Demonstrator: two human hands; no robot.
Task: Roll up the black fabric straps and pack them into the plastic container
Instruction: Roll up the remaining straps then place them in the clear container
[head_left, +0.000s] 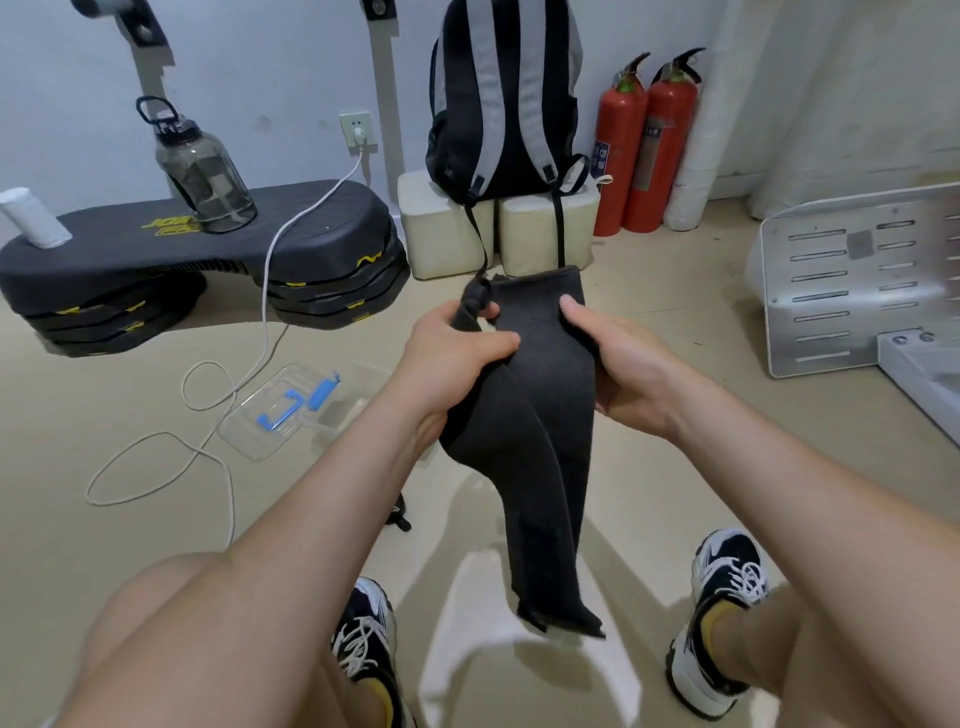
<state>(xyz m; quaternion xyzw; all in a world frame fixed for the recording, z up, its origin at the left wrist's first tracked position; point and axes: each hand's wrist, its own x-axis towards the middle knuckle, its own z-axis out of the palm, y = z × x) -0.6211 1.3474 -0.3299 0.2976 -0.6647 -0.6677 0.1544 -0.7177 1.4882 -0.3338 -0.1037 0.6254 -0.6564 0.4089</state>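
Beige floor (675, 457) was noted under everything, with one black step platform (197, 249), one backpack (504, 104) and two fire extinguishers (641, 150) along the wall. One black fabric strap (540, 426) was held up in the air over the floor, its upper end kept between both hands and its lower end hanging limp. The strap was judged light, soft and floppy, not slippery, best taken at the top edge for rolling. One clear plastic container (249, 436) was seen on the floor, well apart to the left, unpacked. A possible second strap (399, 519) was half hidden by the forearm. The left hand (447, 364) was curled round the bunched end; the right hand (613, 364) pinched the opposite edge, thumb on top.
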